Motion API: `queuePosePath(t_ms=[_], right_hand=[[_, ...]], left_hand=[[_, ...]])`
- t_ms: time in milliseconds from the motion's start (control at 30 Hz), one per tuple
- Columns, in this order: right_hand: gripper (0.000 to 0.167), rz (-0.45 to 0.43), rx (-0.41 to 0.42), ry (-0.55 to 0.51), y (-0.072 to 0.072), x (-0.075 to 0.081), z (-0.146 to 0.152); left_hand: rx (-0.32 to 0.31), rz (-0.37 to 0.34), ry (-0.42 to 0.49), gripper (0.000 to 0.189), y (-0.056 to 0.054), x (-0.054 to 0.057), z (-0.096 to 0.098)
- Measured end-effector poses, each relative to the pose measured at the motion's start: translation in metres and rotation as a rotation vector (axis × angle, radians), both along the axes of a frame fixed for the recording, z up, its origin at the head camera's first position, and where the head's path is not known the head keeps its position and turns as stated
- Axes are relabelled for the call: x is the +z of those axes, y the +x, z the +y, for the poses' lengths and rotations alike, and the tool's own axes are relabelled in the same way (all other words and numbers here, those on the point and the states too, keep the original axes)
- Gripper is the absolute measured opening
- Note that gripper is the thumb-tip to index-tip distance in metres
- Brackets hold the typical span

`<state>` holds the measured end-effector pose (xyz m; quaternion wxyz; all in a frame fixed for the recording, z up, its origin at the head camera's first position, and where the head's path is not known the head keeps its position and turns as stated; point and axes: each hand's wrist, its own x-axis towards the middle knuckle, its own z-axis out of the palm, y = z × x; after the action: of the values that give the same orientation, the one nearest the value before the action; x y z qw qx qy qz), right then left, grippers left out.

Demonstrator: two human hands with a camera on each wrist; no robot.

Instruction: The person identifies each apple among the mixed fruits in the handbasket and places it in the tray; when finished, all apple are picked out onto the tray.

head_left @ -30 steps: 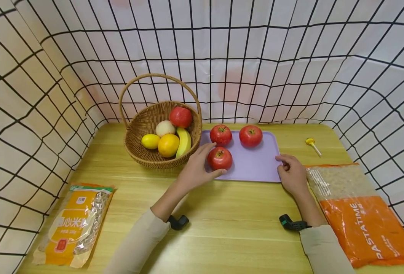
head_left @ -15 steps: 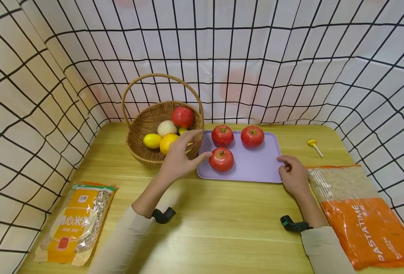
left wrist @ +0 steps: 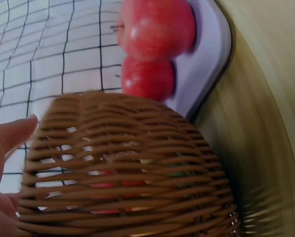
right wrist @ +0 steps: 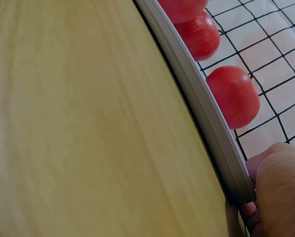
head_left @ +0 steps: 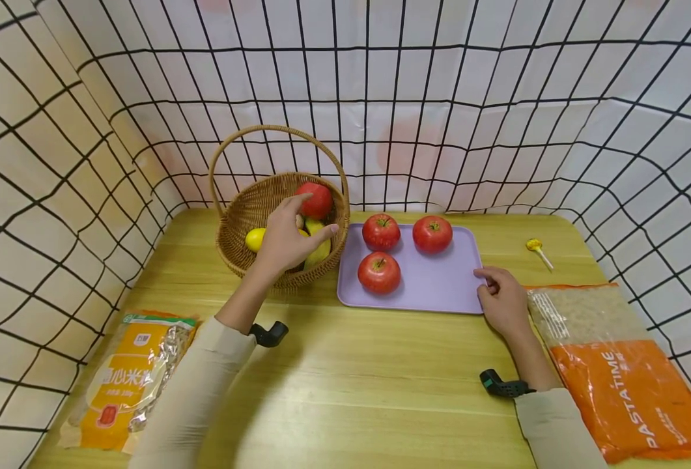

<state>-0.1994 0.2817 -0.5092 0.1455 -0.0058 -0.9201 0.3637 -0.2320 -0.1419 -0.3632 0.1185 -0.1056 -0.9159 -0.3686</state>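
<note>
My left hand (head_left: 282, 241) is over the wicker basket (head_left: 245, 205), fingers spread and holding nothing. Beneath it in the basket are a red fruit (head_left: 318, 200), a yellow lemon (head_left: 254, 240) and a banana (head_left: 320, 253); the orange and the pale round fruit are mostly hidden by the hand. To the basket's right, three red apples (head_left: 379, 272) sit on a lilac tray (head_left: 439, 283). At the tray's right edge, my right hand (head_left: 502, 301) holds the rim between thumb and fingers. The left wrist view shows the basket's woven side (left wrist: 123, 163) close up.
A yellow lollipop (head_left: 535, 245) lies behind my right hand. An orange bag of pasta (head_left: 626, 391) is at the right, and a yellow-orange food packet (head_left: 125, 384) at the left, partly under the left sleeve. Grid-patterned cloth (head_left: 415, 85) encloses the wooden table.
From beside the front left apple, my left hand has moved left and over the basket, its fingers spread. The apples stay on the tray. My right hand keeps its place on the rim.
</note>
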Motion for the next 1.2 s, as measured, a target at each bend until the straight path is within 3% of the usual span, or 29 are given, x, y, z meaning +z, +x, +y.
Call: queuePosePath(t_ms=[433,667,1200], right_hand=[[0.031,-0.004,-0.007,0.0,0.001,0.002,0.0],[0.031,0.013,0.001,-0.007,0.0,0.001,-0.001],[0.031,-0.004,-0.009,0.003,0.0,0.001,-0.001]], left_hand=[[0.112,-0.104,-0.024,0.095,-0.021,-0.01,-0.005],[0.117,-0.12,-0.079,0.097,-0.028,-0.008,-0.004],[0.154,-0.213,-0.106,0.098,-0.048,-0.009,0.0]])
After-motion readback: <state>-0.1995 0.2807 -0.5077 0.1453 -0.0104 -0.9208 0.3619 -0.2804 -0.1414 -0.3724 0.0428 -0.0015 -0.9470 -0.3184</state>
